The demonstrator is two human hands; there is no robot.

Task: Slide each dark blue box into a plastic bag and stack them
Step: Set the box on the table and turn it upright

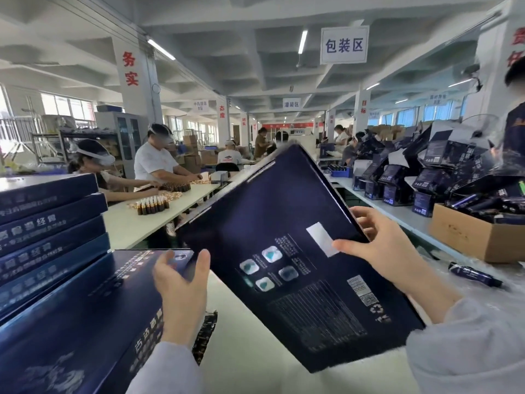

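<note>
I hold a large flat dark blue box [287, 251] tilted up off the white table, its printed back face toward me. My right hand [377, 248] grips its right edge, thumb on the face by a white label and fingers curled behind. My left hand [181, 288] holds the box's lower left edge, thumb on the face. Another dark blue box [74, 317] lies flat at my lower left. Behind it stands a stack of several dark blue boxes [48, 226]. Crinkled clear plastic [505, 285] lies at the right edge of the table.
A white table [250, 348] runs under the box. At the right are a cardboard carton [471, 237], a dark tube [471, 274] and heaps of small dark cartons [426, 177]. People work at a table on the left with brown bottles [153, 206].
</note>
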